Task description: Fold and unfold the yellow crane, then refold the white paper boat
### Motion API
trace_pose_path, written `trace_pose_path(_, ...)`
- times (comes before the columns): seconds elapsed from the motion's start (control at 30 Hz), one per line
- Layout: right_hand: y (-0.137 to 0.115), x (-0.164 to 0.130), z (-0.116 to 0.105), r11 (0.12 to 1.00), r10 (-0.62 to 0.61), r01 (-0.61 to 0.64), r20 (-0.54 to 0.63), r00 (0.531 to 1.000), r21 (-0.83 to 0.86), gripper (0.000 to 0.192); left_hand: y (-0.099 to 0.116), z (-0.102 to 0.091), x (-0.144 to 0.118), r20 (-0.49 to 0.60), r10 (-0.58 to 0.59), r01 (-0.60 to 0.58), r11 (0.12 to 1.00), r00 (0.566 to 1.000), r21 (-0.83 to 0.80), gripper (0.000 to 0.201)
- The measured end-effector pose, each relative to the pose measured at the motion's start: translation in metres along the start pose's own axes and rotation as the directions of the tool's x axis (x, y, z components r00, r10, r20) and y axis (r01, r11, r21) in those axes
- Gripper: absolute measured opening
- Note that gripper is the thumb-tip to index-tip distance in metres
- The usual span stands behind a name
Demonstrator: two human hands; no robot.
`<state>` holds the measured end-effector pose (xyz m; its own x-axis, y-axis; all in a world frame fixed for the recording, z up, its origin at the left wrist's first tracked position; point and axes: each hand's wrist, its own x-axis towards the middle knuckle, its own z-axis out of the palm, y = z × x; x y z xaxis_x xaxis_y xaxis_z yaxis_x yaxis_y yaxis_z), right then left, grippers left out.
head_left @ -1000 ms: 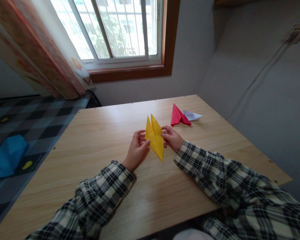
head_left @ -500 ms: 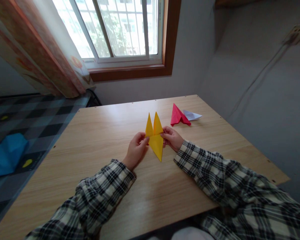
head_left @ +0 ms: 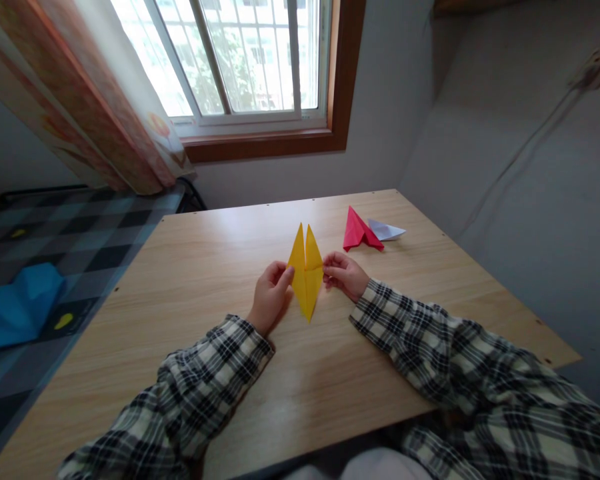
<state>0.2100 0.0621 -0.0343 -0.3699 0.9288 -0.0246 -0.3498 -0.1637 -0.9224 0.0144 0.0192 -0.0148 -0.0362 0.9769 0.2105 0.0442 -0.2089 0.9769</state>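
Note:
A yellow folded paper (head_left: 306,277) is held up over the table in front of me, diamond-shaped, with two points side by side at the top and one at the bottom. A slit parts the upper points, and a horizontal crease crosses its right half. On its left corner, my left hand (head_left: 271,293) is closed, the thumb lying on the front face and the other fingers mostly behind it. My right hand (head_left: 347,275) pinches the right corner between thumb and fingertips.
Beyond my right hand, a red folded paper (head_left: 361,232) and a white folded paper (head_left: 387,231) lie on the wooden table (head_left: 220,253). A blue folded paper (head_left: 25,303) rests on a checked cloth at left. A window (head_left: 245,60) and a curtain (head_left: 95,100) are behind.
The yellow paper has turned a little: its lower point has swung left and its lower left side shows wider. My left thumb has moved slightly up and left; both hands remain at its sides.

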Motion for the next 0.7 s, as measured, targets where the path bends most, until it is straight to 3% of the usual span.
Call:
trace_pose_path(0.37, 0.0049, -0.0001, 0.001, 0.996, -0.064, 0.07, 0.107, 0.992, -0.051, 0.036, 0.0057, 0.0042, -0.0018, 0.098, 0.096, -0.088, 0.993, 0.991, -0.074, 0.027)
trace_pose_path(0.5, 0.0054, 0.0018, 0.001, 0.987, -0.149, 0.154, 0.085, 0.985, -0.053, 0.04, 0.0043, 0.0054, -0.0037, 0.119, 0.144, -0.127, 0.982, 0.982, -0.138, 0.024)
trace_pose_path(0.7, 0.0047, 0.0027, 0.001, 0.981, -0.193, 0.193, 0.002, 0.981, -0.009, 0.044, -0.0023, 0.0012, -0.0034, 0.113, 0.2, -0.199, 0.98, 0.973, -0.019, 0.017)
